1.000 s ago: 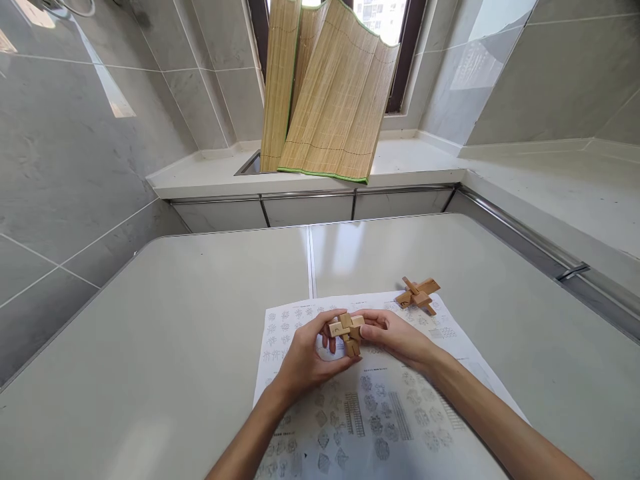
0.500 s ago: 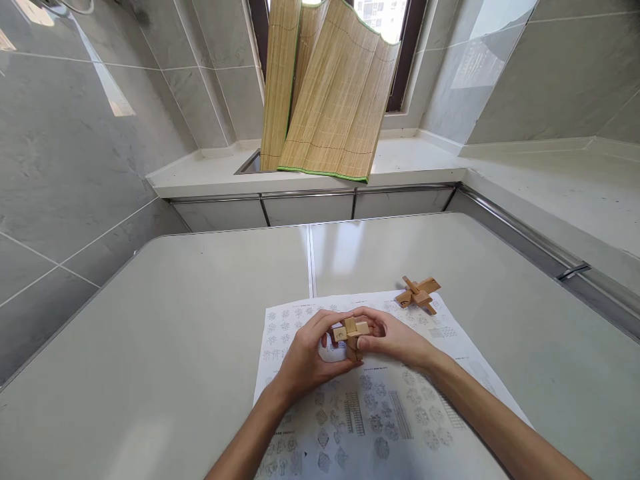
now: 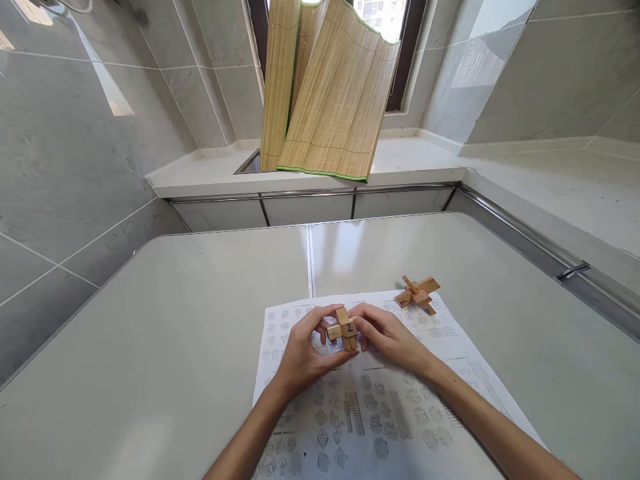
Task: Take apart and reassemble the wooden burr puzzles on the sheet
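A small light wooden block puzzle is held above a printed paper sheet; a face marked "2" shows on it. My left hand grips the puzzle from the left, fingertips at its top and thumb at its bottom. From the right, my right hand has thumb and fingers closed on the puzzle's right side; some of its fingertips are hidden behind the blocks. A second, darker wooden puzzle with pieces sticking out lies at the sheet's upper right edge.
The pale table has a seam down its far half. Beyond it are a white ledge, a bamboo mat hanging before the window, and grey tiled walls. A metal rail runs along the right.
The held puzzle has turned, so the face marked "2" now shows. It has shifted slightly left and up, and my right hand's grip on it has changed.
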Available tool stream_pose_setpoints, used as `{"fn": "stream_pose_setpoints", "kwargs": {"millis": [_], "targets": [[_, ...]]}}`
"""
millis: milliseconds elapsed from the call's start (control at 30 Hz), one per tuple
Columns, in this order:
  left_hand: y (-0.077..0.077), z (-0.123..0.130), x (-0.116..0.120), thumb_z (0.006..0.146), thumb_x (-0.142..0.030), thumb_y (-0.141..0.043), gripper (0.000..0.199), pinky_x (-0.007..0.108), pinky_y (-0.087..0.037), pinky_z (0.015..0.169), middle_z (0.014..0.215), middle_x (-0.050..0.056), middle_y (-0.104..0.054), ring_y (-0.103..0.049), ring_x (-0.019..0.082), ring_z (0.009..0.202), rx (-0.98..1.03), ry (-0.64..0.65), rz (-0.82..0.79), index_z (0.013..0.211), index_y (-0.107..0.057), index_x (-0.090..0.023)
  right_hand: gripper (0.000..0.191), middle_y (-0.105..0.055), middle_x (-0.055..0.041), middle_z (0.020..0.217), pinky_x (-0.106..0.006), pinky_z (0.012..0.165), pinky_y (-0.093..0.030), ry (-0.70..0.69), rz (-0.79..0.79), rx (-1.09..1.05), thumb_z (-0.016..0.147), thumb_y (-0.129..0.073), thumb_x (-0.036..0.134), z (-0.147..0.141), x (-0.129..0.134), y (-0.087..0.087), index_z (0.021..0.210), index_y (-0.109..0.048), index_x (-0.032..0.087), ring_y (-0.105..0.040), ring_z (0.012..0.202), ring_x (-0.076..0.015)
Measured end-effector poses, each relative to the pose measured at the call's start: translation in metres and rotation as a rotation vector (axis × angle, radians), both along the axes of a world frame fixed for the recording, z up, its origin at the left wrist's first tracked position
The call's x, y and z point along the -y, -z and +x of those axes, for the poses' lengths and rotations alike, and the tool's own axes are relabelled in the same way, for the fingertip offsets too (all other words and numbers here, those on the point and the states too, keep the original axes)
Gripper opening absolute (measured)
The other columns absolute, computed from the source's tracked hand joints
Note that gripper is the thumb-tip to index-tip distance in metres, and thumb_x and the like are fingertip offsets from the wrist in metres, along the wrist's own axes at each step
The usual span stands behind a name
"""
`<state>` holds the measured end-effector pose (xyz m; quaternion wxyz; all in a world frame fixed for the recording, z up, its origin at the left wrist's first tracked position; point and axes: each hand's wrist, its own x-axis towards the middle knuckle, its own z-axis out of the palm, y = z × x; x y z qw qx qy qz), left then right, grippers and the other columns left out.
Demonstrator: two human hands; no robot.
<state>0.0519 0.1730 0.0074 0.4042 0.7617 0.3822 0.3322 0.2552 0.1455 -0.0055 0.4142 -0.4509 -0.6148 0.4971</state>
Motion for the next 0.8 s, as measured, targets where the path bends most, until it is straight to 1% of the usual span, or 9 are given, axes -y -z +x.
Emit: {"fn": "stream_pose_setpoints", "kwargs": {"millis": [133,267,333,400,467,567,633,700,800], "targets": [[0.001,-0.001,-0.001,0.072,-0.027,-0.084,0.06,0.028,-0.052,0.074,0.107,0.003,-0.069,-0.059,0.014,0.076,0.002,0.019,0.005,0.128,-0.06,-0.028,0.042,-0.059,0.0016,0.074,-0.027,0.062,-0.046,0.003,-0.008,0.014,0.101,-0.047,0.056,0.0,0.0,0.0,0.083,-0.059,0.02,-0.056,0.061,-0.0138],[-0.002,-0.001,-0.001,0.073,-0.026,-0.083,0.062,0.029,-0.053,0.077,0.112,0.004,-0.068,-0.061,0.014,0.078,0.005,0.033,-0.033,0.131,-0.059,-0.028,0.044,-0.056,0.0031,0.065,-0.026,0.058,-0.044,0.003,-0.1,-0.008,0.099,-0.049,0.058,0.001,0.0,-0.001,0.076,-0.055,0.02,-0.053,0.057,-0.0129],[-0.003,-0.002,-0.001,0.073,-0.026,-0.083,0.063,0.03,-0.053,0.079,0.112,0.004,-0.068,-0.061,0.014,0.079,0.011,0.03,-0.065,0.132,-0.058,-0.028,0.045,-0.056,0.0034,0.062,-0.025,0.055,-0.044,-0.062,-0.205,-0.099,0.099,-0.051,0.058,0.002,-0.001,-0.001,0.076,-0.055,0.02,-0.052,0.052,-0.0119],[-0.003,-0.002,-0.002,0.074,-0.026,-0.082,0.064,0.029,-0.053,0.077,0.113,0.005,-0.068,-0.061,0.014,0.079,0.026,0.036,-0.106,0.133,-0.058,-0.028,0.043,-0.056,0.0028,0.063,-0.025,0.05,-0.045,-0.135,-0.349,-0.246,0.096,-0.056,0.058,0.003,-0.001,-0.001,0.078,-0.058,0.019,-0.053,0.051,-0.0118],[-0.002,-0.002,-0.003,0.075,-0.028,-0.082,0.066,0.028,-0.053,0.073,0.113,0.005,-0.067,-0.059,0.013,0.076,0.048,0.038,-0.151,0.135,-0.056,-0.027,0.039,-0.055,0.0021,0.065,-0.023,0.044,-0.045,-0.164,-0.484,-0.407,0.092,-0.063,0.054,0.004,-0.002,-0.001,0.08,-0.06,0.017,-0.053,0.051,-0.0119],[0.0,-0.002,-0.004,0.077,-0.03,-0.081,0.068,0.027,-0.052,0.071,0.117,0.007,-0.065,-0.057,0.01,0.07,0.085,-0.009,-0.203,0.138,-0.052,-0.026,0.031,-0.055,0.0021,0.067,-0.019,0.041,-0.043,-0.07,-0.614,-0.605,0.091,-0.067,0.045,0.008,-0.004,0.001,0.083,-0.062,0.016,-0.05,0.051,-0.0095],[0.001,-0.002,-0.004,0.08,-0.033,-0.079,0.063,0.027,-0.052,0.072,0.121,0.007,-0.063,-0.056,0.008,0.068,0.098,-0.037,-0.234,0.137,-0.052,-0.026,0.026,-0.056,0.0018,0.069,-0.017,0.041,-0.042,0.023,-0.653,-0.726,0.092,-0.067,0.04,0.01,-0.007,0.004,0.084,-0.062,0.016,-0.05,0.051,-0.0081],[0.0,-0.002,-0.004,0.083,-0.036,-0.076,0.057,0.028,-0.052,0.073,0.121,0.007,-0.062,-0.055,0.008,0.066,0.092,-0.041,-0.26,0.134,-0.053,-0.027,0.022,-0.056,0.002,0.069,-0.015,0.042,-0.042,0.097,-0.651,-0.846,0.093,-0.068,0.035,0.013,-0.01,0.007,0.083,-0.06,0.017,-0.05,0.052,-0.0074],[-0.002,-0.002,-0.004,0.085,-0.038,-0.074,0.05,0.028,-0.052,0.074,0.11,0.006,-0.064,-0.055,0.008,0.065,0.065,-0.035,-0.269,0.13,-0.055,-0.026,0.021,-0.055,0.0029,0.068,-0.015,0.042,-0.043,0.185,-0.619,-0.99,0.091,-0.071,0.03,0.017,-0.016,0.013,0.08,-0.057,0.019,-0.048,0.053,-0.0078]]}}
